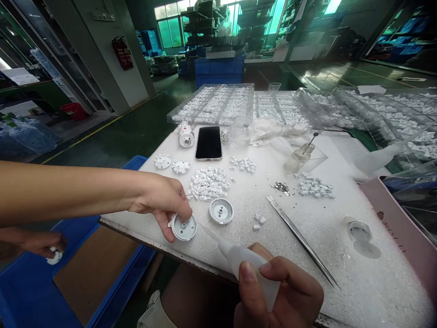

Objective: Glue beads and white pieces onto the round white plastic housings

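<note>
My left hand [167,200] grips a round white part [184,228] at the table's near edge, thumb on its rim side and fingers around its left. In my right hand [280,287] is a translucent squeeze bottle [251,269], its thin nozzle pointing up-left, the tip close to the held part's right side. A second round part [221,211] lies face up just to the right. Behind them sits a pile of small white pieces [209,183]. Long metal tweezers [302,239] rest on the white table [273,291].
Farther back are a phone [209,143], a white cylinder [186,135], a glass jar [303,155] and clear trays [218,101] of white pieces. A pink box [399,218] stands right. At lower left, another person's hand [44,243] holds a white part over a blue bin [112,282].
</note>
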Motion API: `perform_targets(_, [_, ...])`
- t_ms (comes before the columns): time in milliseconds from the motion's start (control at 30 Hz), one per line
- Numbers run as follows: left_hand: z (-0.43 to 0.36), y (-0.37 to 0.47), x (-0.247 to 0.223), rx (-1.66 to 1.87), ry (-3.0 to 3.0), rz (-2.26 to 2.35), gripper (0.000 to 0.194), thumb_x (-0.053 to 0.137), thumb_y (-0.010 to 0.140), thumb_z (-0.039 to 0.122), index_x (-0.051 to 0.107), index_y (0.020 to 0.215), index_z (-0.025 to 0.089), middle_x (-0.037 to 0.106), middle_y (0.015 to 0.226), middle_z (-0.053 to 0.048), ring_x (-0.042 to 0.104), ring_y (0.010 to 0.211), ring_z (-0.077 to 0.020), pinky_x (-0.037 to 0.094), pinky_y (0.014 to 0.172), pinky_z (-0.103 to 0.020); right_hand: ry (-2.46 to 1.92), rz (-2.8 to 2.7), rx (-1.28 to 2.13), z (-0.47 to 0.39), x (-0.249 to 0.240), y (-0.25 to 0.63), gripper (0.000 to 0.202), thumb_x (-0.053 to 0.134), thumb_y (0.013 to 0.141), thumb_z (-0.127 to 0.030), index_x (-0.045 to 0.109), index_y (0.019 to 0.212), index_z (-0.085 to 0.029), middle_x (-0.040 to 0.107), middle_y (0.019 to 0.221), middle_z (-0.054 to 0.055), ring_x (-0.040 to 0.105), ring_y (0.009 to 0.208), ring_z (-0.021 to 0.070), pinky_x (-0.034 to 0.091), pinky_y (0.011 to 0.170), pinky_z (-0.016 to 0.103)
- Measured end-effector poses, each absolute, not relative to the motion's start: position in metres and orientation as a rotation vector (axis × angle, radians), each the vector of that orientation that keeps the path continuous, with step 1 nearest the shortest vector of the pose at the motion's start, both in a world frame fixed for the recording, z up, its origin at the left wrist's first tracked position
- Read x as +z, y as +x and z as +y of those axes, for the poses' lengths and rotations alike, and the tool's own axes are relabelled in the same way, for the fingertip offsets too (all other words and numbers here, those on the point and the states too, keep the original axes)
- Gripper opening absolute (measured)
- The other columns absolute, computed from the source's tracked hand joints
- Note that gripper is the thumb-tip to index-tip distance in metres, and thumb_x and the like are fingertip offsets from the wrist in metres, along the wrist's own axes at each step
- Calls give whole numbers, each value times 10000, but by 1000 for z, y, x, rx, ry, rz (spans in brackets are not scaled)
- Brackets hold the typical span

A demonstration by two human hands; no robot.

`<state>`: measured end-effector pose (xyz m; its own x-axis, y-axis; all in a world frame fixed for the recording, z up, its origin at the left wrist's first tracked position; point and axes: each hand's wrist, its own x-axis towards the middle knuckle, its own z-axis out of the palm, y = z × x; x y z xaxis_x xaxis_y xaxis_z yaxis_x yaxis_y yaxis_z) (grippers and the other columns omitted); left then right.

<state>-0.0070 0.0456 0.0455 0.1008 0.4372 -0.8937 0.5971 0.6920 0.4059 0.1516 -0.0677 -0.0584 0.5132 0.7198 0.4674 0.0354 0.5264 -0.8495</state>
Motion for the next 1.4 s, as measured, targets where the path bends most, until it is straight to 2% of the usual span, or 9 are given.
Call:
perform_targets(400, [46, -11, 43, -141, 906, 1495, 78, 653, 710, 59, 717, 721, 103, 744, 683, -76, 728, 626, -188, 633, 509, -222, -978, -1014, 490, -69, -63, 156, 180, 641, 826, -116, 513, 918, -203, 594, 714, -31, 472, 474, 68, 308, 397, 219])
perform_targets(600, [42, -13, 42, -104, 919, 1486, 77, 664, 687, 65, 718, 714, 113, 741, 672, -59, 724, 620, -183, 636, 521, -230, -828, -956, 687, -64, -57, 170, 181, 614, 867, -103, 486, 897, -227, 548, 598, -65, 486, 423, 86, 384, 403, 203])
perform_targets(700, [36, -15, 41, -55, 944, 1468, 99, 659, 683, 63, 726, 738, 113, 745, 681, -51, 723, 629, -179, 641, 537, -236, -1019, -730, 676, -64, -56, 175, 180, 721, 828, -257, 575, 928, -221, 635, 722, -3, 639, 616, 145, 512, 548, 256])
perform_targets(767, [32, -18, 39, -8, 966, 1455, 121, 647, 683, 62, 731, 754, 111, 745, 672, -43, 712, 600, -169, 640, 535, -242, -1146, -595, 690, -65, -54, 176, 294, 780, 769, -378, 613, 945, -211, 672, 813, 40, 667, 688, 172, 512, 566, 262])
perform_targets(833, [28, -21, 36, 41, 975, 1435, 127, 641, 680, 66, 732, 755, 112, 743, 654, -36, 702, 569, -163, 636, 526, -246, -1176, -583, 754, -62, -49, 176, 355, 777, 764, -442, 611, 975, -209, 670, 774, 31, 664, 654, 167, 486, 534, 247])
perform_targets(967, [24, -28, 31, 117, 981, 1380, 114, 658, 672, 92, 729, 755, 125, 743, 644, -23, 705, 565, -167, 637, 540, -262, -1189, -746, 800, -47, -36, 180, 378, 761, 805, -431, 556, 1053, -234, 728, 870, 47, 727, 818, 204, 550, 663, 285])
perform_targets(1067, [23, -32, 28, 156, 1001, 1357, 115, 667, 665, 97, 729, 756, 131, 733, 620, -11, 713, 577, -178, 643, 555, -283, -1201, -952, 772, -28, -27, 186, 413, 774, 802, -379, 501, 1087, -258, 741, 1054, 79, 697, 1065, 257, 558, 857, 382])
perform_targets(1133, [21, -34, 27, 171, 1009, 1344, 131, 655, 662, 85, 728, 758, 136, 725, 597, -5, 714, 569, -183, 644, 557, -295, -1236, -1117, 739, -16, -22, 191, 419, 755, 806, -389, 473, 1092, -269, 727, 1119, 81, 676, 1116, 276, 533, 935, 447])
perform_targets(1400, [20, -40, 26, 185, 1002, 1271, 137, 641, 677, 65, 711, 765, 143, 735, 603, -2, 713, 549, -169, 639, 556, -282, -1676, -1501, 605, 11, -25, 203, 468, 633, 806, -532, 469, 1134, -241, 710, 1129, 140, 696, 1050, 338, 579, 778, 440])
